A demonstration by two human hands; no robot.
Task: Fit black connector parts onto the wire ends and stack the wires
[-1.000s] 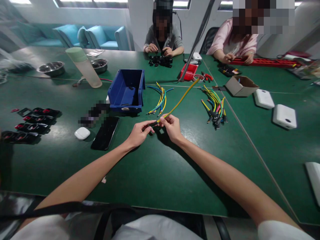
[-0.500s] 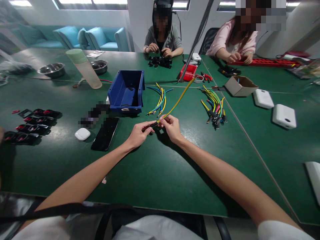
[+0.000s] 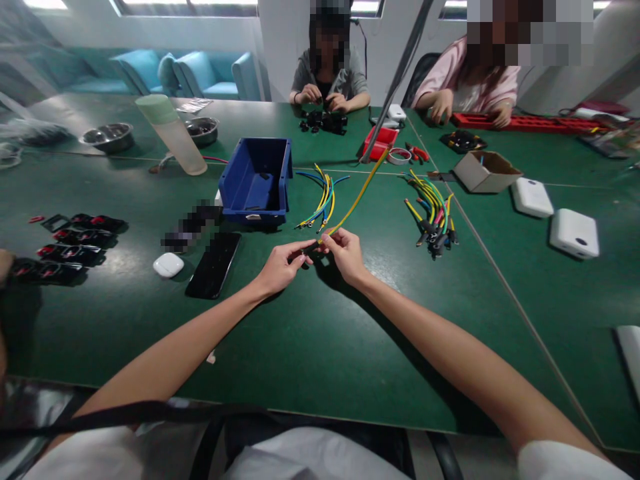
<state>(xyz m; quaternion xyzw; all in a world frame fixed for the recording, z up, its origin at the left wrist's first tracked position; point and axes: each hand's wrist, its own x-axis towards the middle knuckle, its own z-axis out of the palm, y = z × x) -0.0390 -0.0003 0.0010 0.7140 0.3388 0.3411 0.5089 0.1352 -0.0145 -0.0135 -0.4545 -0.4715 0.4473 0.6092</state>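
Note:
A long yellow wire rises up and to the right from between my hands, curving slightly. At its near end is a short black sleeve. My left hand pinches the black sleeve between thumb and fingers. My right hand pinches the yellow wire just beside the sleeve; its fingertips partly hide the joint. Just beyond my hands lies a loose bunch of yellow, blue and green wires. To the right is another bunch of wires, with black sleeves on their near ends.
A blue bin stands left of the wires, near a black phone and a white case. A bottle is behind. Black-and-red parts lie far left. A metal pole slants beyond my hands. Two people sit across the table.
Both my hands keep their pinch on the wire and sleeve, almost unmoved. The view has shifted slightly. The person at far right has moved a hand leftward, off the red strip.

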